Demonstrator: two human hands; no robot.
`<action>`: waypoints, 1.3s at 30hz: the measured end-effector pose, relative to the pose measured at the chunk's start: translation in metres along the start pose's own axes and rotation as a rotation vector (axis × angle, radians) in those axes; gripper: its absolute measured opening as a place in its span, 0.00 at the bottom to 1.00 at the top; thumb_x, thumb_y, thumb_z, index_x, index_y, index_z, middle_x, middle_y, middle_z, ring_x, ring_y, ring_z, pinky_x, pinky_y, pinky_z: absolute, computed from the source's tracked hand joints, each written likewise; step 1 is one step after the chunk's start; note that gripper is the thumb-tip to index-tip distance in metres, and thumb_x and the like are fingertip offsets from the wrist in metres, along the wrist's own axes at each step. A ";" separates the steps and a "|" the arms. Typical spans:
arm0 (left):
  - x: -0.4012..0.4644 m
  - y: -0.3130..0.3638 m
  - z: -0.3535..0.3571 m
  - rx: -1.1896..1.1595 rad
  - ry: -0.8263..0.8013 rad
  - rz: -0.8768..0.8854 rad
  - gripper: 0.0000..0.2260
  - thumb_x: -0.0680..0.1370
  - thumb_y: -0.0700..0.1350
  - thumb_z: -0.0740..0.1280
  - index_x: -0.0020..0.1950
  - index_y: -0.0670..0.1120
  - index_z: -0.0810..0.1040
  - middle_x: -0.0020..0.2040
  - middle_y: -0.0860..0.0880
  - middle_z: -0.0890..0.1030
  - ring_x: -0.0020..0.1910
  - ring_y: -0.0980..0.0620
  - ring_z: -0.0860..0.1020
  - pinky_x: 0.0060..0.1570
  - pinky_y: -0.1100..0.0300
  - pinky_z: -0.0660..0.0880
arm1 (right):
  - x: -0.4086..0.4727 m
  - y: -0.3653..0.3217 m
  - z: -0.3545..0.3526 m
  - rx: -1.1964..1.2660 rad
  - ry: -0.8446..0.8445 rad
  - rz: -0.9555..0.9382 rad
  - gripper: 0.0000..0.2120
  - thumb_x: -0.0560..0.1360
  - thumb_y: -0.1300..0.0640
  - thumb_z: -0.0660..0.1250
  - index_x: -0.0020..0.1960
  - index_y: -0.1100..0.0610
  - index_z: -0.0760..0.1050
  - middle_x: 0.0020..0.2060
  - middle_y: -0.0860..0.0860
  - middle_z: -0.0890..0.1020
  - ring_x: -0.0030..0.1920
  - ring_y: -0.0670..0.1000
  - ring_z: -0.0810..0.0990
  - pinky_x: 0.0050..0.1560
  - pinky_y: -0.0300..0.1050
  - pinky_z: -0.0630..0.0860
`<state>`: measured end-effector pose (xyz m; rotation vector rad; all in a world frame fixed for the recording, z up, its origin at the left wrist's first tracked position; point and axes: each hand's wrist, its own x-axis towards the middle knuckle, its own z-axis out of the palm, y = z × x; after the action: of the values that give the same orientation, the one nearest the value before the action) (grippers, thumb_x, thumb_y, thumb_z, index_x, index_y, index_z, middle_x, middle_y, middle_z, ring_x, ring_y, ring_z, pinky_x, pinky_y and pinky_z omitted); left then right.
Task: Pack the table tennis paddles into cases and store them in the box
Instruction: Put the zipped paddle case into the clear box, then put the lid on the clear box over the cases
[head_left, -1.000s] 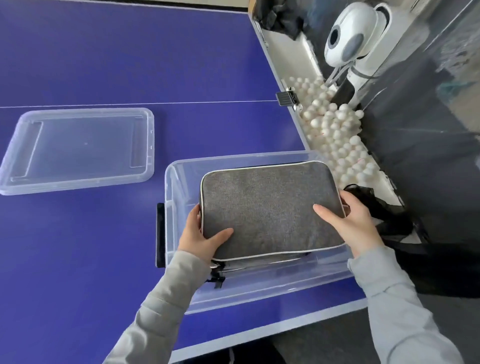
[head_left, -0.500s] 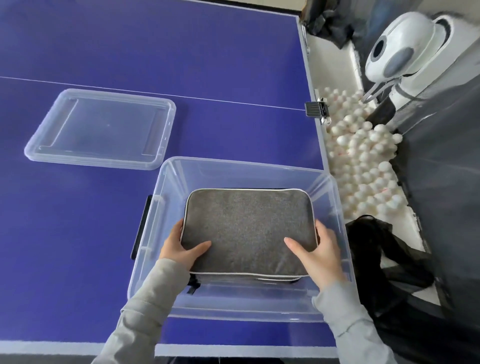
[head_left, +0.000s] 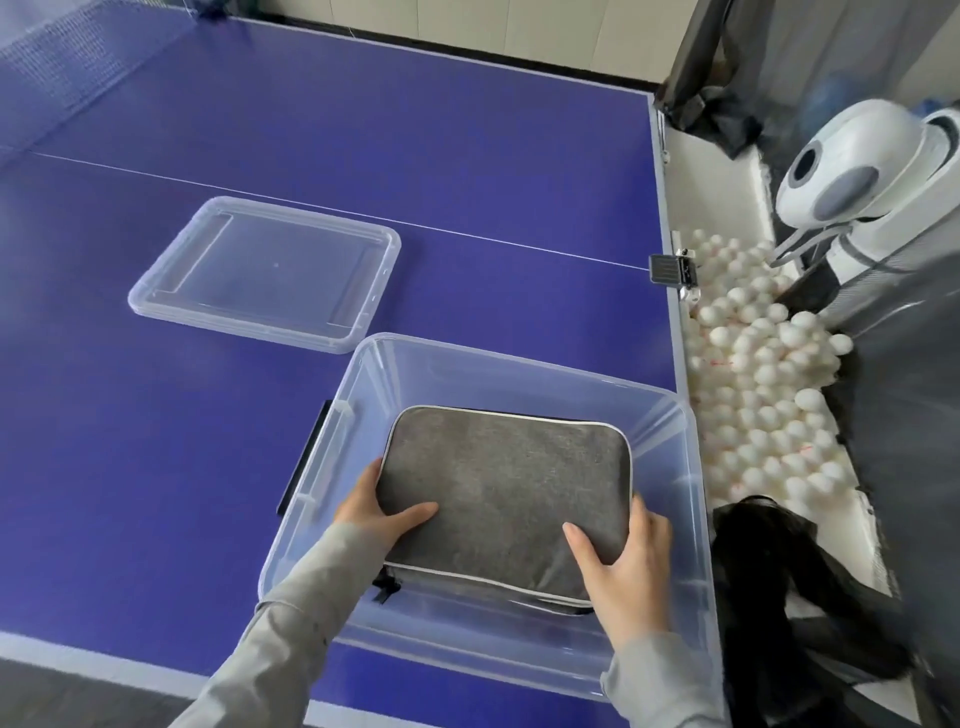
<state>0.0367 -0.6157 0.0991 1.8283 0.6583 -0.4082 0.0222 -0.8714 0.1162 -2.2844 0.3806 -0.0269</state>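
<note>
The grey case (head_left: 501, 499) has gone from level with the rim to down inside the clear box (head_left: 670, 415), left hand (head_left: 382, 514) and right hand (head_left: 626, 564) still pinching its near corners, so only letting go and the lid (head_left: 265, 273) look left

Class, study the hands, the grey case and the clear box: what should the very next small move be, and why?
Probably letting go and lifting both hands out. The grey case already lies flat inside the clear box, with the left hand and right hand gripping its near corners. The lid waits on the table beside the box.
</note>
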 end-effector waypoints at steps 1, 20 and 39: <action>-0.001 0.001 0.000 0.011 0.002 0.006 0.42 0.60 0.55 0.78 0.70 0.52 0.65 0.61 0.51 0.77 0.58 0.50 0.76 0.62 0.51 0.73 | 0.000 0.000 -0.001 -0.003 0.002 -0.008 0.35 0.67 0.54 0.76 0.70 0.58 0.65 0.53 0.49 0.65 0.53 0.49 0.70 0.52 0.38 0.65; 0.065 0.041 -0.205 0.045 0.379 0.428 0.18 0.71 0.44 0.73 0.60 0.47 0.76 0.53 0.51 0.78 0.47 0.52 0.78 0.47 0.60 0.71 | 0.052 -0.197 0.090 -0.125 0.120 -0.321 0.26 0.73 0.57 0.70 0.67 0.67 0.69 0.63 0.62 0.73 0.65 0.62 0.70 0.65 0.51 0.65; 0.357 -0.002 -0.390 0.542 0.443 -0.010 0.34 0.72 0.62 0.66 0.69 0.41 0.66 0.66 0.40 0.68 0.66 0.39 0.66 0.59 0.43 0.67 | 0.205 -0.248 0.335 -0.600 -0.273 0.042 0.29 0.77 0.41 0.59 0.68 0.62 0.67 0.67 0.58 0.69 0.68 0.59 0.65 0.63 0.54 0.67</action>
<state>0.3013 -0.1634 0.0290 2.4686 0.9200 -0.1938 0.3306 -0.5299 0.0485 -2.8154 0.3197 0.4747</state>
